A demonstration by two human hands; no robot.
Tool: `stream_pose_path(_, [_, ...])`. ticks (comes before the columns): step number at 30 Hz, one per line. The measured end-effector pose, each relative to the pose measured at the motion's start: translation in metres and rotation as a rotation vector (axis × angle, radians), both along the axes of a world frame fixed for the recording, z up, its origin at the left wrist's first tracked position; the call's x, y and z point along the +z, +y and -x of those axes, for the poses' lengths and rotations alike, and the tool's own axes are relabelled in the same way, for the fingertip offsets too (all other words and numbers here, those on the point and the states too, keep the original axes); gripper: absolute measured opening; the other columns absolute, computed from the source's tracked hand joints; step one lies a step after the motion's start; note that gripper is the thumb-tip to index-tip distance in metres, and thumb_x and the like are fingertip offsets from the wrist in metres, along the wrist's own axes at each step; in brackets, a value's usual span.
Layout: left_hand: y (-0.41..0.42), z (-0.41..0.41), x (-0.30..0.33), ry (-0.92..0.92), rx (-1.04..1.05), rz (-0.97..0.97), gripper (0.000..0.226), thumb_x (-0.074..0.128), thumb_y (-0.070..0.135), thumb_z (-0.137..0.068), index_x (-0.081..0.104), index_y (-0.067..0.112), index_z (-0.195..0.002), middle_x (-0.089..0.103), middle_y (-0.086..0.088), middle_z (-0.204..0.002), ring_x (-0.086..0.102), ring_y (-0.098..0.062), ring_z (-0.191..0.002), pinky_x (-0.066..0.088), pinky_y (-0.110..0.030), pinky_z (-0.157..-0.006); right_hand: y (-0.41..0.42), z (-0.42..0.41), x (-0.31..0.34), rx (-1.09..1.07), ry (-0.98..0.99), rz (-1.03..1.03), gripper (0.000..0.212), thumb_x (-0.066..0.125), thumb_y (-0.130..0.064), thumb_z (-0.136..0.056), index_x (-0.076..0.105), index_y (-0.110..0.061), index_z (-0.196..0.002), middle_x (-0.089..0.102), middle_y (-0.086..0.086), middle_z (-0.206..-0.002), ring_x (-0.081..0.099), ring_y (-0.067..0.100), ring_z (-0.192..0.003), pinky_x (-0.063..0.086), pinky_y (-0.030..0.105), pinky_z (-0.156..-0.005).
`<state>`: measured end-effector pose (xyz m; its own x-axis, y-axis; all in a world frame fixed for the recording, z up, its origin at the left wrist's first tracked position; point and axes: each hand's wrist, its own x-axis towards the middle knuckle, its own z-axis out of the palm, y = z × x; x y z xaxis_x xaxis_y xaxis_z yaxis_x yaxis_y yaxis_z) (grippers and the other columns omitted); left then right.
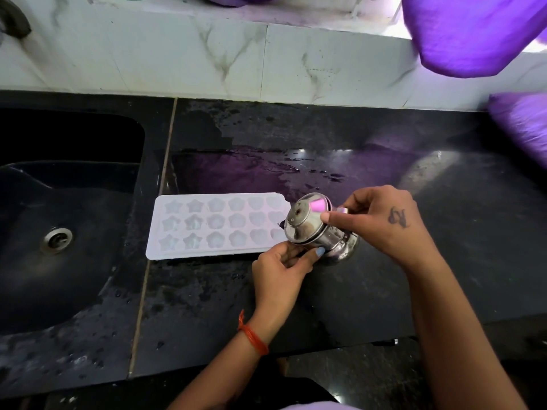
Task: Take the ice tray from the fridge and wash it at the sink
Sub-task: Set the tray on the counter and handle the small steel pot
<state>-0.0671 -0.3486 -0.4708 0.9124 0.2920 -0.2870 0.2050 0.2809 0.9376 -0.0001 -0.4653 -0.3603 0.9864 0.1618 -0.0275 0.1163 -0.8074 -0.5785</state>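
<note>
Both hands, left hand (279,269) and right hand (381,224), gripping tilted steel container (313,229), ice tray (216,226) on counter (355,291)

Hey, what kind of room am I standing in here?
Most likely a home kitchen: a dark sink with a drain sits in a wet black stone counter, a white ice tray lies beside it, and marble-look tiles line the wall.

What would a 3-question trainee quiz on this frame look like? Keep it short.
1. True or false: the tray lies in the sink.
2. Which hands hold the steel container? A left only, B right only, C both.
3. What wraps the left wrist?

Key: 1 false, it lies on the counter. 2 C, left hand and right hand. 3 an orange thread.
</note>
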Motion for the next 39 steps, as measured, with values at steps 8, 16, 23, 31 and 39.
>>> stream_pose_path(8, [-0.011, -0.003, -0.004, 0.014, -0.015, 0.149, 0.027, 0.075, 0.005, -0.075, 0.07, 0.0, -0.101, 0.075, -0.009, -0.092, 0.071, -0.018, -0.089, 0.056, -0.023, -0.068, -0.004, 0.001, 0.0, 0.036, -0.05, 0.093, 0.035, 0.076, -0.048, -0.071, 0.062, -0.018, -0.059, 0.061, -0.003, -0.05, 0.058, 0.003, -0.049, 0.039, 0.014, -0.047])
stream_pose_path(16, [-0.016, -0.004, -0.005, 0.01, -0.012, 0.227, 0.022, 0.072, 0.002, -0.077, 0.069, 0.0, -0.099, 0.075, -0.006, -0.09, 0.071, -0.014, -0.085, 0.056, -0.022, -0.068, -0.002, -0.001, 0.0, 0.053, -0.077, 0.174, 0.037, 0.075, -0.048, -0.072, 0.053, -0.023, -0.055, 0.056, -0.008, -0.048, 0.053, 0.0, -0.043, 0.034, 0.011, -0.043])
stream_pose_path(23, [-0.018, -0.004, -0.006, 0.01, -0.011, 0.276, 0.019, 0.07, 0.001, -0.078, 0.069, 0.004, -0.097, 0.075, -0.003, -0.088, 0.07, -0.012, -0.085, 0.057, -0.022, -0.069, 0.0, -0.002, 0.0, 0.068, -0.088, 0.197, 0.035, 0.074, -0.049, -0.072, 0.054, -0.025, -0.056, 0.062, -0.004, -0.057, 0.06, 0.012, -0.06, 0.043, 0.025, -0.056])
stream_pose_path(31, [-0.021, -0.006, -0.006, 0.008, 0.013, 0.264, 0.02, 0.071, 0.002, -0.078, 0.07, 0.004, -0.097, 0.075, -0.006, -0.091, 0.071, -0.014, -0.087, 0.057, -0.022, -0.069, -0.002, -0.004, 0.0, 0.084, -0.095, 0.184, 0.035, 0.074, -0.049, -0.073, 0.056, -0.024, -0.057, 0.062, -0.004, -0.055, 0.059, 0.01, -0.057, 0.042, 0.023, -0.054])
stream_pose_path(39, [-0.026, -0.008, -0.004, 0.014, 0.079, 0.06, 0.019, 0.076, 0.008, -0.075, 0.073, 0.007, -0.094, 0.076, -0.004, -0.087, 0.071, -0.016, -0.085, 0.057, -0.03, -0.075, -0.016, -0.015, -0.004, 0.101, -0.03, 0.041, 0.033, 0.077, -0.046, -0.07, 0.066, -0.016, -0.062, 0.063, -0.005, -0.054, 0.061, 0.009, -0.058, 0.038, 0.019, -0.052])
